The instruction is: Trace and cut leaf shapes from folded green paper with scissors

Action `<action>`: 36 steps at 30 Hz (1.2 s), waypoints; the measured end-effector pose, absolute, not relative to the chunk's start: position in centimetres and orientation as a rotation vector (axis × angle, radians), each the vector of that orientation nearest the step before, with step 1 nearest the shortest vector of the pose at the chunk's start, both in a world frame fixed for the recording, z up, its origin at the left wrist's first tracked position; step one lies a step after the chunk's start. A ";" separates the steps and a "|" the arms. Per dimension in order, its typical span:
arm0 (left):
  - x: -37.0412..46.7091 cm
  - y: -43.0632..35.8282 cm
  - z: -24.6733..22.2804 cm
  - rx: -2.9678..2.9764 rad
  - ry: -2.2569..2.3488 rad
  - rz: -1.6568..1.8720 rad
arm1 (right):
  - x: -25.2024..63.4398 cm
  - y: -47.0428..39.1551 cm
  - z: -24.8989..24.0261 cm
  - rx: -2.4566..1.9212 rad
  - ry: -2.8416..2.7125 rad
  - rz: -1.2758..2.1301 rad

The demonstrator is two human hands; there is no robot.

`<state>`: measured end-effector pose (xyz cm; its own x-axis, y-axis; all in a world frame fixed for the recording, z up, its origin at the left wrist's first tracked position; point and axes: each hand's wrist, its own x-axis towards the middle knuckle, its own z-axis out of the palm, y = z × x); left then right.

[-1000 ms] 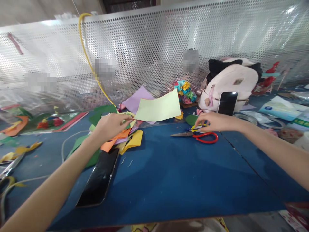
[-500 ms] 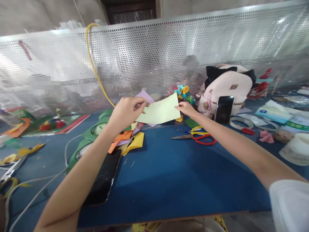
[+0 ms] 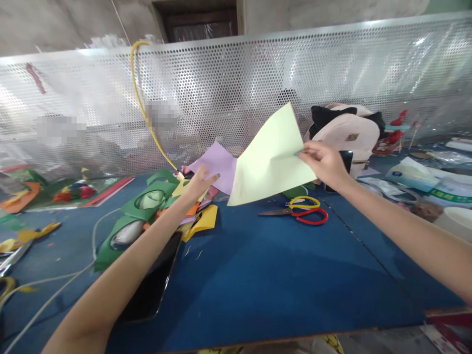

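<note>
A pale green sheet of paper is raised above the table, its right edge pinched in my right hand. My left hand is at the purple sheet, which lies left of the green one; its fingers are blurred and partly hidden, so its hold is unclear. Below that hand lie yellow paper scraps and orange ones. Scissors with one yellow and one red handle rest on the table under the green sheet.
The blue table holds a black tablet and green cut-out paper at the left. A pale backpack stands behind, with a phone before it. Perforated metal closes off the back.
The green sheet has moved right and up and is now tilted, held only by my right hand. My left hand has left it and moved down-left to the purple sheet, now more exposed.
</note>
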<state>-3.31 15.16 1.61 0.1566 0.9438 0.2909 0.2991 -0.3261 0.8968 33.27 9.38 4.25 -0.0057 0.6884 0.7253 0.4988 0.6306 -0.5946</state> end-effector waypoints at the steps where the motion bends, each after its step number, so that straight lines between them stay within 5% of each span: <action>1: -3.3 15.2 0.8 1.679 1.175 1.130 | 33.8 8.3 4.5 -0.974 -1.648 0.186; 12: 0.8 11.1 -0.1 1.255 0.834 0.705 | 35.7 0.8 6.9 -0.815 -1.673 -0.076; 19: -0.5 11.6 3.7 1.279 0.771 1.028 | 34.8 0.9 7.5 -0.803 -1.593 -0.246; 26: -2.8 10.4 6.9 1.374 0.764 1.438 | 34.9 2.7 5.9 -0.947 -1.489 0.210; 36: -2.3 6.6 3.6 1.356 0.945 1.379 | 35.0 1.9 0.0 -1.051 -1.530 0.853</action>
